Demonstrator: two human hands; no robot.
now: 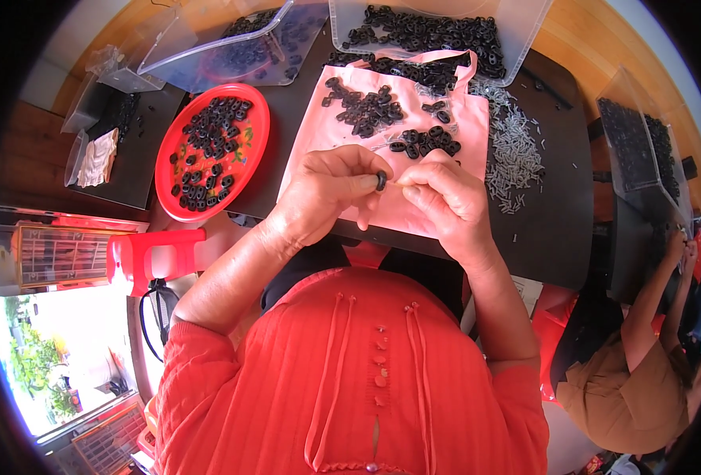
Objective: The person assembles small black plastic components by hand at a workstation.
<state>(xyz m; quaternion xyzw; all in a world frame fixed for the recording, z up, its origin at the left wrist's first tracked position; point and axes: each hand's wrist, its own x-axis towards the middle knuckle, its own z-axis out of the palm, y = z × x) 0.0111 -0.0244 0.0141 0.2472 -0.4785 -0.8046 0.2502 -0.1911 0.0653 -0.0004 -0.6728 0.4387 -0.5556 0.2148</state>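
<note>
My left hand (322, 194) pinches a small black oval piece (381, 181) between thumb and forefinger, above the near part of a pink cloth bag (311, 136). Close by on its right, my right hand (452, 199) is closed in a pinch; whatever its fingertips hold is too small to make out. Just beyond the hands lies a small group of black oval pieces (425, 142) on the bag. Farther back on the same bag is a looser pile of black pieces (366, 109).
A red tray (262, 150) with black pieces stands at left. Small silvery pins (512, 158) are heaped right of the bag. Clear plastic bins (516, 67) of black parts line the back. A red stool (121, 257) is at left; another person (619, 388) sits at right.
</note>
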